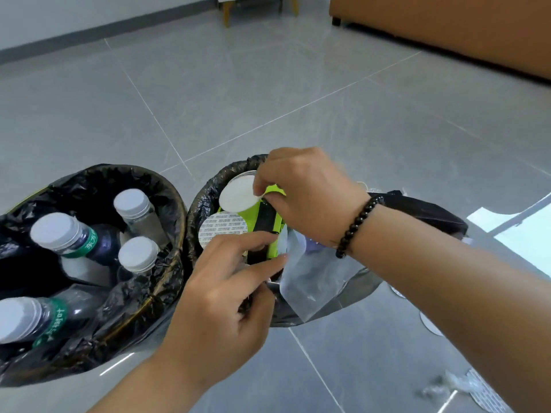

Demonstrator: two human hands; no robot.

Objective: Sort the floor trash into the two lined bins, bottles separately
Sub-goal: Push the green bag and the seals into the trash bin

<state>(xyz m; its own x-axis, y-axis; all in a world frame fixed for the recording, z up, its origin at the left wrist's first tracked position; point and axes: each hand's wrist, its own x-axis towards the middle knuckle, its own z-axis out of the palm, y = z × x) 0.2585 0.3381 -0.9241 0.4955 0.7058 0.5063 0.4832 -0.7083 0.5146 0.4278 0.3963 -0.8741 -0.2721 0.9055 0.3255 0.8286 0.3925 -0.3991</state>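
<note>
Both hands' grip (pixel 268 216) over grey tiled floor (pixel 268 84)

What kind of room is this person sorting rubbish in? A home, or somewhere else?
Probably an office lounge or a living room, though I can't be sure. The floor is large glossy grey tile, a tan sofa stands along the far side, and the wooden legs of a chair or small table show by the wall.

Left bin (pixel 176 201) packed with upright capped bottles (pixel 135 251), right bin (pixel 202 192) holding green canisters (pixel 272 231)
</note>
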